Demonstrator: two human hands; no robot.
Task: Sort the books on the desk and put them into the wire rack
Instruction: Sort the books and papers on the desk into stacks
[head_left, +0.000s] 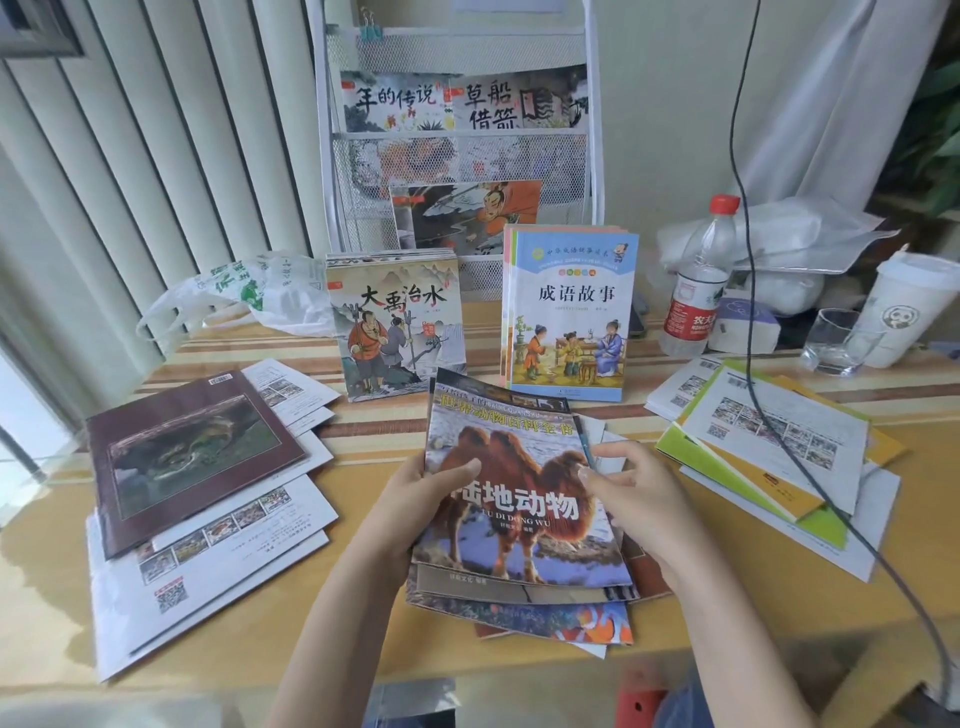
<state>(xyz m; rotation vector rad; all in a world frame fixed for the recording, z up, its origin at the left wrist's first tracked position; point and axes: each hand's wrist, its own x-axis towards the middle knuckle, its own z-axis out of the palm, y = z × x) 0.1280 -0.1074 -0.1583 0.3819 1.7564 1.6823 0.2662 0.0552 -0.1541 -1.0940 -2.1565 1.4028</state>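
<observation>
Wooden surface (519, 670) was cluttered; wire rack (457, 156) stood behind. Left hand (415, 499) and right hand (634, 493) each had a grip clamped on the camel book stack (519, 519). Square edges before racking.

Both hands (415, 493) (631, 486) forward, fingers curled

A pale wooden counter (218, 618) with darker stripes across it fills the lower half of the view. Far to the left of the hands, pale vertical blinds (130, 171) hang to the counter's edge, and daylight comes in bright at the far left. Straight ahead beyond the hands stands a plain cream wall (670, 104). To the right, a white curtain (831, 88) drapes down beside green leaves (930, 130).
</observation>
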